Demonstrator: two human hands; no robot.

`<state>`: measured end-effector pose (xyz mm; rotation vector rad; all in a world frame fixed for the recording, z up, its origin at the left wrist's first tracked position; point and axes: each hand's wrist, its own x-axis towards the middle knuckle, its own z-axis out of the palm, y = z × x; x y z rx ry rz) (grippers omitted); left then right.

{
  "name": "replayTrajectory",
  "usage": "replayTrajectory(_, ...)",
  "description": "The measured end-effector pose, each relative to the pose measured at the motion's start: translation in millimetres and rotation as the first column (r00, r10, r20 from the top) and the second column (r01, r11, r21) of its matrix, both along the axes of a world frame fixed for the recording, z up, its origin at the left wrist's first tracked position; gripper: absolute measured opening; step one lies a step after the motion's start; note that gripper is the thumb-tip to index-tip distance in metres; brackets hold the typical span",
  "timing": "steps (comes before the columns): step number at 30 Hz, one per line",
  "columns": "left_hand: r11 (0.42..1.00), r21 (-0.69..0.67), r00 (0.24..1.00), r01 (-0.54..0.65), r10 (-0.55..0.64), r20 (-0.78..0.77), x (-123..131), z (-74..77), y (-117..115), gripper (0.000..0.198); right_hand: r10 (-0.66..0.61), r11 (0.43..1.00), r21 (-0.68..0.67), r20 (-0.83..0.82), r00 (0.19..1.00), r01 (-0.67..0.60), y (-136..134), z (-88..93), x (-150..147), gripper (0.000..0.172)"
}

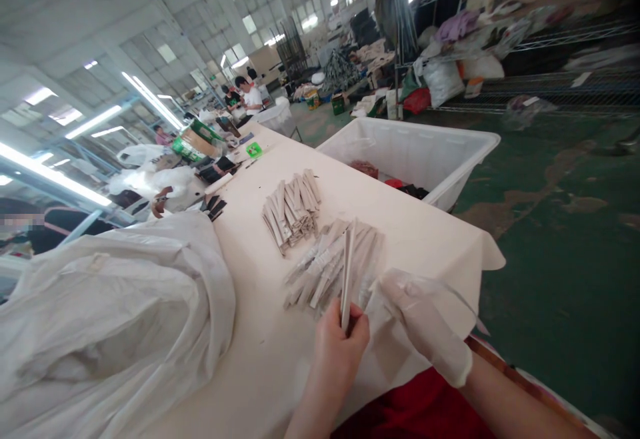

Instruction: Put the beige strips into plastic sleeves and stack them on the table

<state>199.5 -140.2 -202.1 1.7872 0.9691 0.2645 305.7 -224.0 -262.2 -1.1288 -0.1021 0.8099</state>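
Observation:
My left hand (pixel 341 332) is closed around a few narrow pale beige strips (pixel 349 272), which stand nearly upright. My right hand (pixel 417 316), in a whitish glove, is just right of them. Its fingers are blurred and partly covered by clear film, so their grip is hard to make out. Behind the held strips lies a loose pile of similar strips (pixel 320 266), some with a clear, shiny look. A neater stack of strips (pixel 293 209) rests farther up on the cream-coloured table (pixel 260 372).
A large white sack (pixel 120 306) covers the left of the table. Against its right edge stands a white plastic bin (pixel 465 152) with dark and red items inside. A green box (pixel 254 150) sits farther along. Wire shelves (pixel 550 86) hold bags; people (pixel 250 96) work in the distance.

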Motion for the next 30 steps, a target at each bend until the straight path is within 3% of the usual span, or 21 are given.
replayTrajectory(2, 0.999, -0.053, 1.0, 0.011, -0.011, -0.008, 1, 3.5, 0, 0.01, 0.038, 0.999, 0.022, -0.04, 0.998, -0.037, 1, 9.3, -3, 0.035)
replayTrajectory(5, 0.958, -0.286, 0.998, 0.005, 0.013, 0.062, 6, 4.8, 1, 0.022, 0.128, 0.992, 0.003, -0.019, 0.992, -0.128, 3, 16.1, -7, 0.037)
replayTrajectory(8, 0.838, -0.543, 0.983, 0.049, 0.057, 0.177, 9, 3.2, 5, 0.036, 0.162, 0.985, -0.082, 0.12, 0.98, -0.152, 5, 14.8, -8, 0.037)
replayTrajectory(12, 0.674, -0.736, 0.976, 0.061, 0.113, 0.184, 5, -5.8, 7, 0.043, 0.071, 0.989, -0.14, 0.232, 0.97, -0.039, 4, 13.3, -8, 0.035)
replayTrajectory(15, 0.609, -0.791, 0.983, 0.055, 0.104, 0.149, 2, -14.7, 4, 0.04, 0.102, 0.992, -0.094, 0.211, 0.972, -0.084, 2, 12.3, -10, 0.039)
replayTrajectory(20, 0.622, -0.779, 0.978, 0.083, 0.1, 0.184, 4, -17.0, 2, 0.036, 0.154, 0.988, -0.013, 0.197, 0.968, -0.155, 2, 6.5, -14, 0.035)
replayTrajectory(24, 0.613, -0.781, 0.967, 0.116, 0.108, 0.229, 5, -12.6, 1, 0.036, 0.253, 0.962, 0.109, -0.026, 0.967, -0.249, 6, 5.5, -19, 0.042)
replayTrajectory(30, 0.499, -0.864, 0.92, 0.059, 0.309, 0.241, -1, -14.2, -2, 0.041, 0.25, 0.961, 0.158, -0.14, 0.958, -0.228, 6, 7.8, -19, 0.048)
